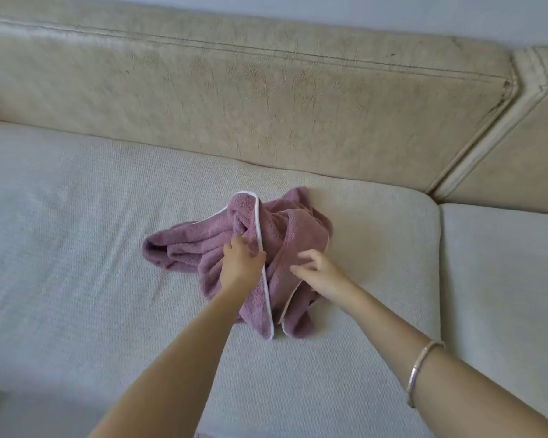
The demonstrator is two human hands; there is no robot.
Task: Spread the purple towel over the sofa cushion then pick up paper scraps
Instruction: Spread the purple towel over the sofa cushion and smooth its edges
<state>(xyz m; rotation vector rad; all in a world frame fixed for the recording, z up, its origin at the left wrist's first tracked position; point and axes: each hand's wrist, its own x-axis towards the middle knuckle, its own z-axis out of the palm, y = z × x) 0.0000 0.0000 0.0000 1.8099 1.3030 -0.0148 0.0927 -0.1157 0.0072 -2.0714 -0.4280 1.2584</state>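
Observation:
The purple towel [190, 245] with white piping lies crumpled in a heap in the middle of the pale woven sofa cushion [76, 248]. My left hand [241, 262] rests on the heap and pinches its white-edged fold between thumb and fingers. Just to the right, my right hand [318, 270] hovers over the towel's right side with fingers spread and curled, holding nothing. No paper scraps show anywhere in view.
A beige cracked backrest [266, 105] runs along the far side of the seat. A second seat cushion [503, 279] adjoins on the right across a seam. A silver bangle [419, 371] sits on my right wrist.

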